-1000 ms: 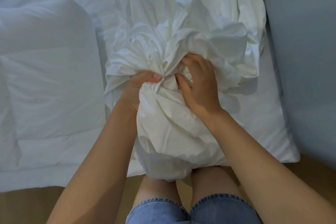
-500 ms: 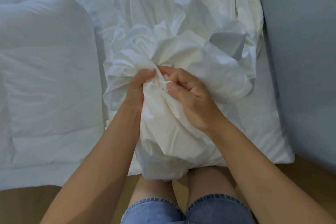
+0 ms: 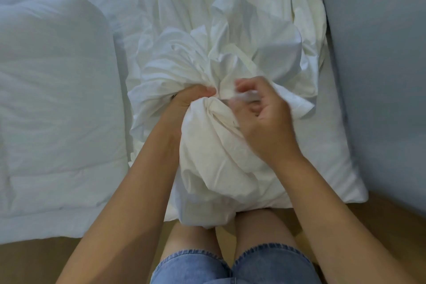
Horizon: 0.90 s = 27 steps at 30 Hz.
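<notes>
The right hand [image 3: 265, 120] has slid rightward off the gather, its curled fingers now pinching a loose fold. The left hand [image 3: 189, 99] still clenches the neck of the white cloth bundle [image 3: 212, 159], which lies on the pillow [image 3: 334, 168]. Blur smears the right fingertips, and cloth buries the left fingers.

A thick white duvet [image 3: 57, 110] fills the left of the frame. Down the right edge runs a grey-blue wall [image 3: 380, 76], with a flat white pillow [image 3: 341, 168] just beside it. Along the bottom are the wooden floor [image 3: 34, 258] and my denim shorts [image 3: 230, 267].
</notes>
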Motion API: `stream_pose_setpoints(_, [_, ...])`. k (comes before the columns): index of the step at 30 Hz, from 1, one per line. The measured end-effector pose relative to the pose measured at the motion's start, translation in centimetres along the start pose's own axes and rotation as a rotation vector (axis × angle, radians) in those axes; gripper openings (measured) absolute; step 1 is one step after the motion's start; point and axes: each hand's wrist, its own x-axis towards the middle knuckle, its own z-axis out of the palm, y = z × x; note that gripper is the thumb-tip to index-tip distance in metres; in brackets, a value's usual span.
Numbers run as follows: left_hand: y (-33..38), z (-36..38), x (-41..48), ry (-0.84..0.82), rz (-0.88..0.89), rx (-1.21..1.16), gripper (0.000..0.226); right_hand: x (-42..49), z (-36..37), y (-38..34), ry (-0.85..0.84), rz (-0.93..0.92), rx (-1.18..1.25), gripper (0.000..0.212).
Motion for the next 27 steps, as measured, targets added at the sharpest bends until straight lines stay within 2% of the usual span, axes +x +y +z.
stream_pose_setpoints(1, [0.0,0.0,-0.1,0.024,0.041,0.048,0.045,0.2,-0.2,0.2,0.087,0.021,-0.016,0.023])
stream_pose_setpoints(3, [-0.2,0.0,0.0,0.077,0.038,0.121,0.036,0.8,-0.6,0.8,0.083,0.147,-0.106,0.042])
stream_pose_setpoints(4, [-0.3,0.2,0.0,0.092,-0.005,0.13,0.024,0.9,-0.6,1.0,0.04,0.202,-0.137,0.039])
stream_pose_setpoints(5, [-0.4,0.3,0.0,0.114,-0.042,0.139,0.017,1.0,-0.5,1.4,0.02,0.204,-0.142,0.025])
stream_pose_setpoints(6, [-0.7,0.4,0.2,0.125,-0.048,0.149,0.022,1.0,-0.3,1.4,0.032,0.187,-0.133,0.009])
stream_pose_setpoints(8, [-1.4,0.2,0.4,0.125,-0.05,0.161,0.041,1.0,0.3,1.5,0.094,0.145,-0.11,0.014])
stream_pose_setpoints(11, [-1.8,1.0,0.2,0.104,-0.081,0.134,0.018,0.7,1.3,1.5,0.132,0.143,-0.072,0.015])
stream_pose_setpoints(13, [-1.8,1.0,0.4,0.08,-0.065,0.108,0.019,0.4,1.6,1.7,0.131,0.184,-0.076,0.013])
stream_pose_setpoints(16, [-1.9,0.5,0.2,-0.047,-0.104,0.014,0.02,0.3,1.6,1.9,0.066,0.254,-0.154,0.023])
stream_pose_setpoints(18, [-1.9,-0.1,0.0,-0.081,-0.126,-0.024,0.011,0.2,1.8,1.7,0.093,0.189,-0.215,0.02])
stream_pose_setpoints(19, [-1.9,-0.3,-0.2,-0.112,-0.144,-0.062,0.013,-0.1,2.1,1.6,0.122,0.108,-0.274,0.017])
stream_pose_setpoints(20, [-1.9,-0.5,-0.3,-0.151,-0.164,-0.08,0.025,-0.5,2.4,1.5,0.136,0.014,-0.332,0.016])
stream_pose_setpoints(22, [-1.8,-0.7,-0.5,-0.218,-0.185,-0.061,0.039,-1.3,2.9,1.8,0.102,-0.111,-0.36,0.017])
stream_pose_setpoints(24, [-1.7,-1.0,-0.2,-0.192,-0.171,-0.014,0.041,-1.6,2.9,2.1,0.005,-0.066,-0.26,0.015])
stream_pose_setpoints(27, [-1.3,-0.8,0.1,-0.103,-0.132,0.042,0.009,-1.5,2.4,2.5,-0.215,0.081,-0.209,0.028])
